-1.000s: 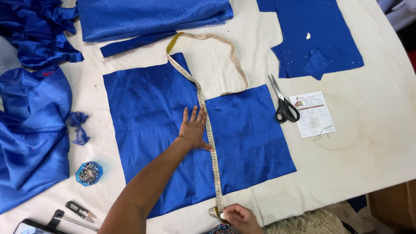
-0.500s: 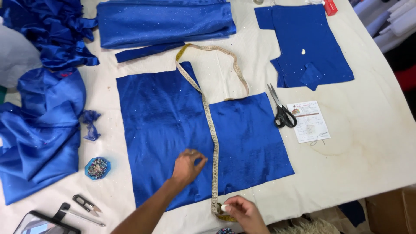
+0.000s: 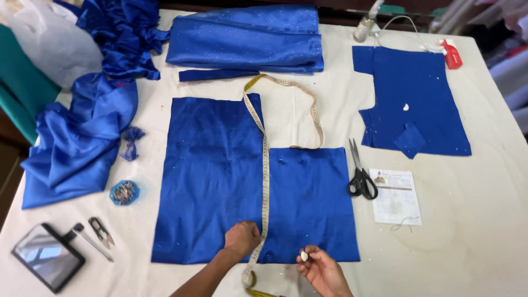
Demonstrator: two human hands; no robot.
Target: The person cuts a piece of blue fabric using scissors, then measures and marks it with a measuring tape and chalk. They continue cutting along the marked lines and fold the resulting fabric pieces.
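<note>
Bare left hand (image 3: 241,237) and right hand (image 3: 322,268), forearms unsleeved, no rings.

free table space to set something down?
Bare table right of the paper slip, below the cut blouse piece; smaller patch inside the tape measure loop. Left edge crowded: pin dish, snips, phone, bunched satin.

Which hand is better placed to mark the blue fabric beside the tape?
Probably the right hand: it holds the white chalk near the measuring tape, while the left hand presses the tape down.
</note>
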